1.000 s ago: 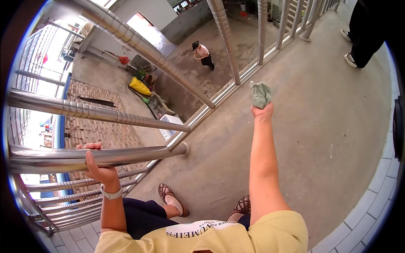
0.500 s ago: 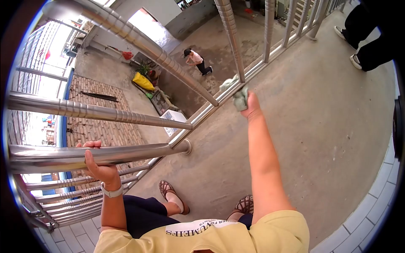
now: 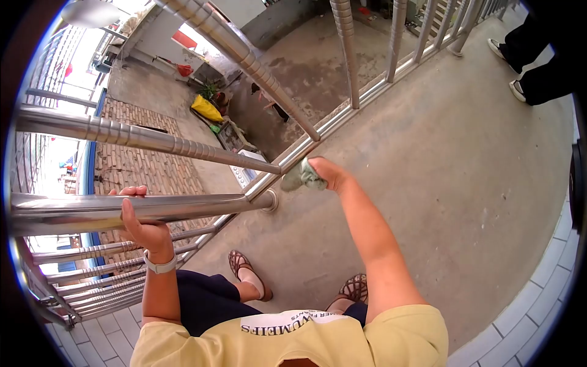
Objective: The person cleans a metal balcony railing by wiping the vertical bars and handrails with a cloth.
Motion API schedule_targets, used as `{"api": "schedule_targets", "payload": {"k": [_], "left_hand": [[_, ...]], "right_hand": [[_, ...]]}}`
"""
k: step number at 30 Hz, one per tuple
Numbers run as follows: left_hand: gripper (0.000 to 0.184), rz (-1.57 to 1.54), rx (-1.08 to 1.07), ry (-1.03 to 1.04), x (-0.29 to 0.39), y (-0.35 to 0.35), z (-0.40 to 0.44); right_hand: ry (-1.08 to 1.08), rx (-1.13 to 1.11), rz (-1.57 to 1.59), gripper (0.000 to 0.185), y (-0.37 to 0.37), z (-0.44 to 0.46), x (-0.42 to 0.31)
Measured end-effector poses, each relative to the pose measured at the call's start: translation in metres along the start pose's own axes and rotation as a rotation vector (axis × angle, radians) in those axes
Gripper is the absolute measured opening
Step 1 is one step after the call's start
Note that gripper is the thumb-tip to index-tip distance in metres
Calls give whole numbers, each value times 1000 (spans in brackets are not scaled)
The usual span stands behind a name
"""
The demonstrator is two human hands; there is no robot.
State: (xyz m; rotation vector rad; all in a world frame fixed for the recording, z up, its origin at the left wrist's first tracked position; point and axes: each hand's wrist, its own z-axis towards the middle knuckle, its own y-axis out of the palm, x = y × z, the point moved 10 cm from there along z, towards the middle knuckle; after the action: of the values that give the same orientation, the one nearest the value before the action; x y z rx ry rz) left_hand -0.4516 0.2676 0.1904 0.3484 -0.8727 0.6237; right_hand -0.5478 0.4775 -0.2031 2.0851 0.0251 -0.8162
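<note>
My left hand (image 3: 143, 223) is wrapped round a thick steel railing post (image 3: 183, 209), with a pale band on its wrist. Stretched out to the front, my right hand (image 3: 327, 172) grips a grey-green cloth (image 3: 301, 176). The cloth lies by the railing's bottom rail (image 3: 330, 129), close to the foot of a thinner ringed post (image 3: 214, 153). Whether the cloth touches the rail is hard to tell. Part of the right fingers is hidden by the cloth.
Another person's dark trouser legs and shoes (image 3: 516, 90) stand at the upper right on the concrete floor (image 3: 440, 183). Beyond the railing, a lower yard holds a yellow bag (image 3: 206, 108) and someone partly hidden by a post. White tiles (image 3: 520, 312) edge the floor.
My right hand has drawn the cloth back along the bottom rail, down and to the left, from one post towards another. My left hand still grips its post.
</note>
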Motion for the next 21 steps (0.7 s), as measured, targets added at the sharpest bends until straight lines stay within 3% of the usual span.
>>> {"api": "schedule_targets", "payload": {"k": [3,5,9,14,16,21], "left_hand": [[41,4,-33,6,0,1,1],[41,5,-42,-8,-1,-1,2],[42,-29,-50,-22,-2,0,2],[44,-21,-64,-14,-1,2,3],[44,-25,-67,-9,-1,1,3],[46,-26,-77,-17,-2,1,3]], "right_hand": [[-30,-109,-207,17,58,-36,-31],[-106,-122,-99,17,34,-14,-29],[-387,-159,25,20,30,-62,-110],[-510,-319,292,31,-34,-92,-140],[-702,252,386,33,-57,-127,-161],[-700,271,154,43,-89,-119,-164]]}}
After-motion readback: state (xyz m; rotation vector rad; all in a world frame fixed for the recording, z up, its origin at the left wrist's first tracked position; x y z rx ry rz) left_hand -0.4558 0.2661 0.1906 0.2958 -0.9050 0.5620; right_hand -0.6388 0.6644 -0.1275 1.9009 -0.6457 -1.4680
